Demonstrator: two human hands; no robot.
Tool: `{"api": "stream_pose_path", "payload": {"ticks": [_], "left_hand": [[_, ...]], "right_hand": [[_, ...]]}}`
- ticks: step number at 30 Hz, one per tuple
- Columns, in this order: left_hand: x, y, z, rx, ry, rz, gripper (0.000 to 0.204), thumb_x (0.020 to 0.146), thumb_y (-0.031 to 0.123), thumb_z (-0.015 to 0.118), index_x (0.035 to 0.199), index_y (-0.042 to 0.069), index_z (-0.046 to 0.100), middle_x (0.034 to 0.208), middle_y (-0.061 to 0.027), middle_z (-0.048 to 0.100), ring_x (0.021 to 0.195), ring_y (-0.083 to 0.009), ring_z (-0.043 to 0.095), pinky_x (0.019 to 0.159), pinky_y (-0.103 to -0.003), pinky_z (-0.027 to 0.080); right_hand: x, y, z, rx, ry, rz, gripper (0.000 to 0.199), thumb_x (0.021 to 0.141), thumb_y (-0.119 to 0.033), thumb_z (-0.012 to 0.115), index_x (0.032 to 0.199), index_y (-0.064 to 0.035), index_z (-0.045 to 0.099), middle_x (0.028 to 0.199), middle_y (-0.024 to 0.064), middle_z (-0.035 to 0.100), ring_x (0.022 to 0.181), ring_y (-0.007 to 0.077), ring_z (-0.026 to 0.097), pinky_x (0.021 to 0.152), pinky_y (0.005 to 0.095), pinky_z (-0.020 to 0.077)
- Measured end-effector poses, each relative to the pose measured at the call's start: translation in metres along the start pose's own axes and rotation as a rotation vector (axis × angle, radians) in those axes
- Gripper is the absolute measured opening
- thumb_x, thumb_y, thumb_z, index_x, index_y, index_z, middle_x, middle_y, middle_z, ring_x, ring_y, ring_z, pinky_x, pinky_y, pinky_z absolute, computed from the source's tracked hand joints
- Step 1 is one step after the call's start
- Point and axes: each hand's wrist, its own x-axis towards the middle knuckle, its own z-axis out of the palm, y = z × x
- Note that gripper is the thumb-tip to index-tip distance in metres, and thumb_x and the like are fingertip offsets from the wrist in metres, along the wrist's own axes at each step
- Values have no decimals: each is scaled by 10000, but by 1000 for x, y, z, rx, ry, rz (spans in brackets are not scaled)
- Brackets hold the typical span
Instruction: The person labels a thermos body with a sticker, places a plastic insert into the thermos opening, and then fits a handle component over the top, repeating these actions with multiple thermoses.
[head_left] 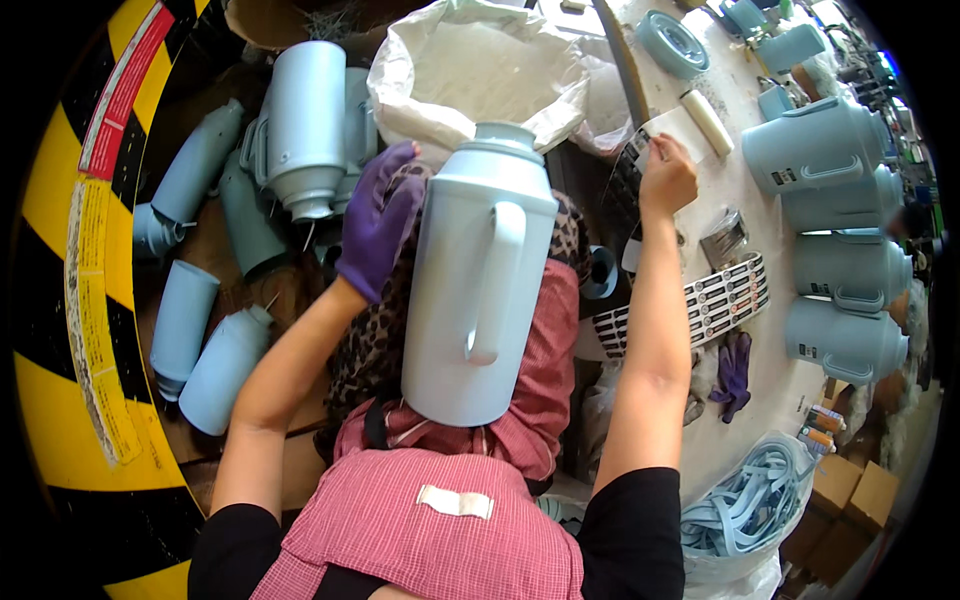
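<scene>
A tall pale-blue flask shell (478, 280) with a moulded handle rests upright on my lap. My left hand (378, 220), in a purple glove, holds its upper left side. My bare right hand (665, 175) reaches to the white table (740, 410) and pinches a white label sheet (662, 132) at its edge. A strip of dark printed stickers (715, 300) lies on the table below that hand.
Several pale-blue flask shells (215, 365) lie on the floor at left, a larger one (305, 125) behind them. A white sack (480, 70) gapes open ahead. Finished blue flasks (840, 260) line the table's right side. A purple glove (733, 368) and a bag of blue straps (750, 500) lie nearer.
</scene>
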Motion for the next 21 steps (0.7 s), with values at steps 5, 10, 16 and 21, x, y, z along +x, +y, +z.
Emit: {"api": "stream_pose_path", "payload": {"ticks": [5, 10, 16, 21], "left_hand": [[-88, 33, -28, 314, -10, 100, 304, 961, 193, 614, 1205, 14, 642, 1357, -187, 583, 1309, -379, 522, 1151, -489, 370], [-134, 58, -19, 397, -357, 339, 715, 906, 648, 624, 1280, 39, 593, 1425, -226, 532, 1401, -459, 425, 1159, -594, 334], [-154, 44, -1, 392, -380, 371, 818, 843, 560, 733, 1408, 49, 437, 1526, -278, 410, 1434, -519, 357, 1166, -624, 328], [-154, 46, -1, 424, -388, 370, 787, 860, 521, 726, 1411, 38, 438, 1536, -268, 406, 1438, -516, 353, 1164, -623, 329]], "right_hand": [[-30, -50, -81, 503, -100, -2, 57, 937, -29, 692, 983, -1, 710, 1070, 96, 718, 976, 216, 678, 879, 313, 525], [-120, -105, -243, 1129, -698, 401, 260, 859, 94, 739, 1090, -4, 670, 953, 62, 721, 834, 83, 664, 722, 209, 532], [-179, -142, -255, 1210, -1096, 997, 335, 835, 63, 781, 1129, 13, 628, 892, 91, 741, 816, 117, 711, 738, 218, 568], [-202, -152, -258, 1330, -962, 1145, 269, 841, 72, 774, 1070, 5, 648, 912, 81, 739, 830, 115, 710, 724, 212, 549]]}}
